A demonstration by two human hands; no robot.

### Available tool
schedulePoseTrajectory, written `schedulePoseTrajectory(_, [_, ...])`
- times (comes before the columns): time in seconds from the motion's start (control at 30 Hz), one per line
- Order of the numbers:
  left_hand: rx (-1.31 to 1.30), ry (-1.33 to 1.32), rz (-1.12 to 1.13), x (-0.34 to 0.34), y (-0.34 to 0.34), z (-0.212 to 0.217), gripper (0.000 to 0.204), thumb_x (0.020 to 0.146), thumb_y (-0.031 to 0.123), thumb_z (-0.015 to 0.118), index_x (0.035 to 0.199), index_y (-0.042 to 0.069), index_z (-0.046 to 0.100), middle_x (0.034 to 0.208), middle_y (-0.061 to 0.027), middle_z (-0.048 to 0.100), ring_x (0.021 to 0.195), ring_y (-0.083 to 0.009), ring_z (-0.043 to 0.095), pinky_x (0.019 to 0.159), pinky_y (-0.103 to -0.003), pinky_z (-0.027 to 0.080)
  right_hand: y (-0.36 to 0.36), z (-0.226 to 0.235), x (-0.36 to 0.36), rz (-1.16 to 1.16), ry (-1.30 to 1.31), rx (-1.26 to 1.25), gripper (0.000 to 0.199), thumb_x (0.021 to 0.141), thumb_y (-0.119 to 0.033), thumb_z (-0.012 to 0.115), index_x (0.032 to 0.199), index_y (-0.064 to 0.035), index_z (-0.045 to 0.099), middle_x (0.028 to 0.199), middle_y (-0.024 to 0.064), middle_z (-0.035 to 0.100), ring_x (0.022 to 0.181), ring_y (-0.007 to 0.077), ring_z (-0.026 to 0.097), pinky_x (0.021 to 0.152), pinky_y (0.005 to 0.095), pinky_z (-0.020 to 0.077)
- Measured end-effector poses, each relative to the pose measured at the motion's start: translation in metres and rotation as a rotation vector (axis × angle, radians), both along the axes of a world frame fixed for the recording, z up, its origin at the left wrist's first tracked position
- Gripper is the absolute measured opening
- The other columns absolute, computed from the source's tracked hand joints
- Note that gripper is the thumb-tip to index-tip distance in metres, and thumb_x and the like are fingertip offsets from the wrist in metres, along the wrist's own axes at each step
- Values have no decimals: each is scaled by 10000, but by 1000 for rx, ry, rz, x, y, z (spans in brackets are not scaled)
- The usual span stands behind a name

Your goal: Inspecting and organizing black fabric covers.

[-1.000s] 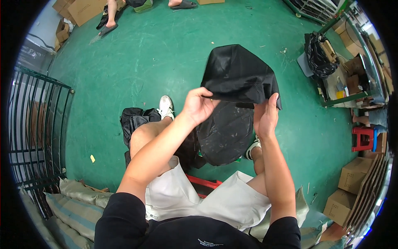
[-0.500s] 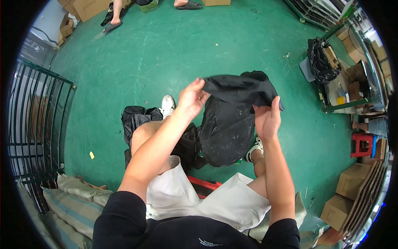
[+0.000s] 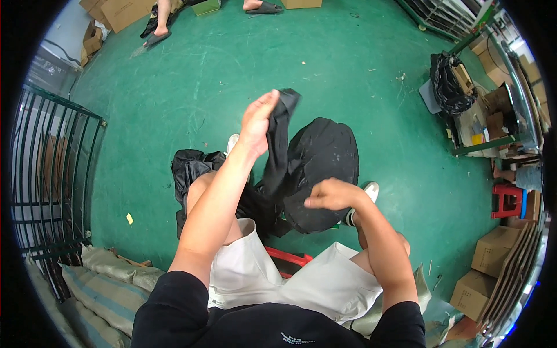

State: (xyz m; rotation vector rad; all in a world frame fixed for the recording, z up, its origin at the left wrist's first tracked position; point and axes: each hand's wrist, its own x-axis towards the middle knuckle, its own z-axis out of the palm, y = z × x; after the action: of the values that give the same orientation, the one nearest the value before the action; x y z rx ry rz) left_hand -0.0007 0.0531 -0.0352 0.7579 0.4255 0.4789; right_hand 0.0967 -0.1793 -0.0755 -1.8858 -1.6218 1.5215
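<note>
Green floor (image 3: 243, 75) ahead leaves free passage; a rounded black mound (image 3: 328, 153) blocks the middle.

The limp, shiny black fabric piece (image 3: 279, 136), earlier stretched between both hands, now hangs from the left hand (image 3: 258, 122) alone; the right hand (image 3: 335, 194) has let go and dropped over the rounded black fabric bundle (image 3: 328, 148), whose far end is now uncovered.

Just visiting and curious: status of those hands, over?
Left hand gripping raised black cloth. Right hand curled, hold unclear. Right hand partly hiding rounded black item.
</note>
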Motion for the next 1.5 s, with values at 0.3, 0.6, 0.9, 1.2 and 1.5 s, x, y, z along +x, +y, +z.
schedulePoseTrajectory(0.3, [-33,-152,-363,2,-37,-7,243,997,281,570,923,56,627,855,4,667,746,-62,611,706,-238,508,15,14,-4,-834,43,516,921,767,-263,814,1427,-7,225,1321,246,448,1078,349,597,904,452,511])
schedulePoseTrajectory(0.6, [-210,-240,-337,0,-53,3,287,1020,309,510,1011,37,601,959,-68,679,844,-124,657,788,-284,550,39,-11,-49,-1224,-216,843,933,725,31,725,1445,23,131,1405,274,271,1249,451,441,1056,469,415])
schedulePoseTrajectory(0.9, [-202,-156,-189,-8,-15,7,301,1011,318,524,1013,32,617,983,-81,690,870,-150,660,815,-315,540,21,10,28,-1147,318,738,306,872,148,456,1125,32,584,1072,78,646,1074,167,599,969,277,440])
schedulePoseTrajectory(1.2, [-114,17,-435,-39,18,19,340,991,334,555,1050,9,635,920,-85,694,792,-171,673,727,-305,553,-45,58,57,-786,1346,382,447,888,-161,647,1198,141,535,1119,217,660,985,275,679,864,373,561])
schedulePoseTrajectory(1.5, [-157,-55,-654,-24,-33,19,672,777,218,711,1309,-105,459,1190,-224,624,1022,-281,657,945,-383,515,-47,42,67,-1054,1655,507,390,1014,-267,435,1219,38,566,1218,202,631,1072,336,631,984,470,493])
